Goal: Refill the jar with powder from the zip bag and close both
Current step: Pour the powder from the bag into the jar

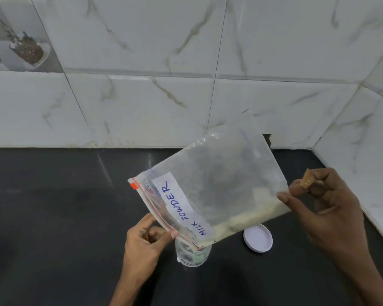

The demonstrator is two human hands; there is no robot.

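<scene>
A clear zip bag (pixel 217 173) labelled "MILK POWDER" is held tilted over a small glass jar (pixel 192 255) on the dark counter. Its red zip end points down-left, with one corner at the jar's mouth. Pale powder (pixel 241 219) lies along the bag's lower edge. My left hand (pixel 146 241) pinches the zip end just beside the jar. The bag's raised bottom corner is gripped by my right hand (pixel 321 199), which has a bandage on one finger. Most of the jar's mouth is hidden by the bag. The jar's white lid (pixel 258 238) lies flat to its right.
The black counter (pixel 53 217) runs back to a white marble-tile wall (pixel 142 96). A second tiled wall (pixel 367 162) closes in the right side, forming a corner behind the bag.
</scene>
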